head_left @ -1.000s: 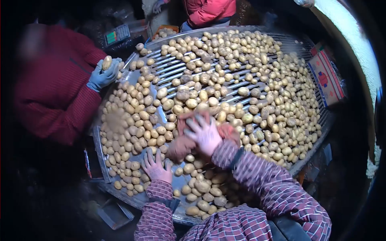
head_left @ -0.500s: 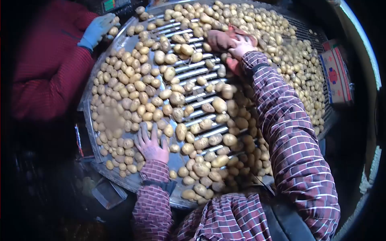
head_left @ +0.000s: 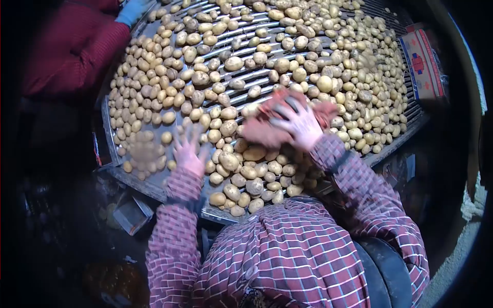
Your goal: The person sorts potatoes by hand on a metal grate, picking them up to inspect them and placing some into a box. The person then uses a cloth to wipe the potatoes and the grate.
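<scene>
Two hands: right hand [head_left: 300,126] spread, pressing one reddish cloth [head_left: 267,128]; left hand [head_left: 187,149] spread on potatoes [head_left: 226,161].

potatoes [head_left: 226,64] crowding the sorting table [head_left: 154,186], co-worker's sleeve [head_left: 77,46] at far-left edge

Matt potatoes [head_left: 229,161] — metal grating [head_left: 241,77]

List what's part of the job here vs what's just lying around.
In hand:
right hand pressing a reddish cloth
left hand spread on the potatoes
slatted sorting table

Lying about:
cardboard box beside the table
co-worker's red sleeve, gloved hand
</scene>
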### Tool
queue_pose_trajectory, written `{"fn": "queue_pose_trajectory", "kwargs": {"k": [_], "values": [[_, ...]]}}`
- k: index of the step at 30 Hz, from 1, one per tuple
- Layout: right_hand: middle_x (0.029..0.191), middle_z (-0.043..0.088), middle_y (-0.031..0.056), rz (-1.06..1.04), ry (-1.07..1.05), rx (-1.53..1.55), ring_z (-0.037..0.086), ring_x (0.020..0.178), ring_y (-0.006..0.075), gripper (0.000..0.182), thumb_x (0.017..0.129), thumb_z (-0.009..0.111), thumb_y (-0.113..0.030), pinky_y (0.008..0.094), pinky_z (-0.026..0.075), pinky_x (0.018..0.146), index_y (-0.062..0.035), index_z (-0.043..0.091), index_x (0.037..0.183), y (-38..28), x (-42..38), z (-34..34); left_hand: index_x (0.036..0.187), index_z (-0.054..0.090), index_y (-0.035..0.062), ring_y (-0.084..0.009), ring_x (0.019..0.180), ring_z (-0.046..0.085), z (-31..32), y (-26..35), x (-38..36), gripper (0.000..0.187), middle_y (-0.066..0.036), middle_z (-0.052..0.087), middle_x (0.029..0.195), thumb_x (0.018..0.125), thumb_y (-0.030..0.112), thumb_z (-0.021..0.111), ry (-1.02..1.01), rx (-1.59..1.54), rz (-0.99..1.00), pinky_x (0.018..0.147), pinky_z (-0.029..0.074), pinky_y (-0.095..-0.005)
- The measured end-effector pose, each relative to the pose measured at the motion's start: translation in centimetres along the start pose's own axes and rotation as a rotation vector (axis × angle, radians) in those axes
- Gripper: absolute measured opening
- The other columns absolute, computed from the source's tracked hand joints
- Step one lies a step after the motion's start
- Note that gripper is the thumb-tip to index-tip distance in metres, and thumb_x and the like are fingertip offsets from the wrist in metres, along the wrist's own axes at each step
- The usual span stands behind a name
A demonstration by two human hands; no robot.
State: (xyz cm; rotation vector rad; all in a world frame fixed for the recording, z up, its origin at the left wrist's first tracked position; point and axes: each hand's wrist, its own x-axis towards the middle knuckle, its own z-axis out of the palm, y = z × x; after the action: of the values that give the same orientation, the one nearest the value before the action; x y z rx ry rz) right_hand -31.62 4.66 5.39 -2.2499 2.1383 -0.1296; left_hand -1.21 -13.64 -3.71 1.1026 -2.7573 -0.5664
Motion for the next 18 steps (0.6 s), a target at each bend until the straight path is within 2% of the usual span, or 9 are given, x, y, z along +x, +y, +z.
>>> {"fn": "queue_pose_trajectory", "kwargs": {"k": [3,5,6,9,10,13,14,16,18], "values": [[0.14,0.045,0.0107,0.142,-0.284,0.03,0.038,0.135,0.0384,0.072,0.058,0.076,-0.02,0.0611,0.036,0.105,-0.0246,0.059,0.128,-3.6,-9.1,-1.9,0.148,0.042,0.0302,-0.0464,0.145,0.017,-0.6,7.1,-5.3,0.078,-0.008,0.026,0.159,0.078,0.056,0.067,-0.195,-0.186,0.118,0.116,0.012,-0.0622],[0.139,0.047,0.0086,0.063,-0.321,0.14,0.037,0.136,0.0371,0.073,0.056,0.077,-0.024,0.0683,0.027,0.11,-0.0268,0.06,0.126,-5.3,-13.1,-2.4,0.143,0.047,0.0323,-0.0482,0.144,0.017,0.1,10.6,-7.6,0.084,-0.009,0.029,0.157,0.069,0.06,0.074,-0.277,-0.112,0.293,0.113,0.01,-0.0677],[0.135,0.049,0.0072,0.053,-0.273,0.109,0.04,0.133,0.0356,0.069,0.058,0.076,-0.026,0.0668,0.032,0.106,-0.0275,0.06,0.125,-6.1,-13.5,-2.2,0.14,0.051,0.0337,-0.049,0.143,0.017,0.5,11.5,-7.7,0.084,-0.011,0.029,0.156,0.064,0.061,0.076,-0.353,0.015,0.424,0.111,0.01,-0.0714],[0.127,0.051,0.0064,0.117,-0.271,0.076,0.047,0.122,0.034,0.063,0.058,0.073,-0.026,0.0591,0.042,0.093,-0.027,0.061,0.12,-4.7,-10.1,-0.5,0.137,0.053,0.0381,-0.0464,0.143,0.021,1.2,13.4,-4.0,0.081,-0.009,0.034,0.152,0.063,0.057,0.079,-0.389,0.011,0.55,0.107,0.014,-0.0753],[0.13,0.051,0.0054,0.052,-0.268,0.081,0.046,0.123,0.0315,0.062,0.06,0.075,-0.025,0.0566,0.041,0.096,-0.0261,0.06,0.12,-3.3,-9.5,-0.2,0.133,0.057,0.0331,-0.0431,0.141,0.026,0.1,13.6,-2.5,0.078,-0.009,0.039,0.149,0.061,0.049,0.082,-0.405,-0.048,0.553,0.109,0.02,-0.0702],[0.13,0.051,0.0052,0.115,-0.174,0.035,0.048,0.12,0.0309,0.061,0.06,0.074,-0.021,0.0539,0.041,0.097,-0.0242,0.061,0.12,-0.3,-6.4,2.0,0.127,0.059,0.0255,-0.039,0.134,0.037,0.8,11.0,2.5,0.074,-0.01,0.044,0.143,0.059,0.041,0.083,-0.186,-0.048,0.549,0.111,0.028,-0.0601],[0.132,0.051,0.0051,0.107,-0.141,0.025,0.049,0.118,0.0309,0.061,0.06,0.074,-0.021,0.052,0.041,0.097,-0.0236,0.061,0.12,0.6,-4.7,2.0,0.126,0.06,0.025,-0.0405,0.133,0.039,0.1,10.6,4.8,0.071,-0.011,0.046,0.141,0.061,0.041,0.082,-0.138,-0.079,0.524,0.11,0.029,-0.0609],[0.135,0.05,0.0056,0.137,-0.026,0.019,0.049,0.117,0.0316,0.061,0.062,0.074,-0.018,0.0521,0.042,0.097,-0.0247,0.06,0.121,3.1,-1.7,3.0,0.125,0.061,0.0211,-0.039,0.133,0.04,1.0,8.8,9.9,0.062,-0.012,0.047,0.14,0.07,0.044,0.075,-0.073,-0.174,0.484,0.11,0.031,-0.0561],[0.133,0.051,0.0061,0.181,0.049,-0.137,0.049,0.117,0.0337,0.061,0.066,0.073,-0.018,0.05,0.042,0.097,-0.0256,0.058,0.124,6.9,2.9,4.1,0.126,0.061,0.0191,-0.0392,0.127,0.046,0.6,8.7,14.6,0.05,-0.013,0.052,0.137,0.079,0.035,0.068,0.084,-0.01,0.371,0.107,0.035,-0.0549]]}}
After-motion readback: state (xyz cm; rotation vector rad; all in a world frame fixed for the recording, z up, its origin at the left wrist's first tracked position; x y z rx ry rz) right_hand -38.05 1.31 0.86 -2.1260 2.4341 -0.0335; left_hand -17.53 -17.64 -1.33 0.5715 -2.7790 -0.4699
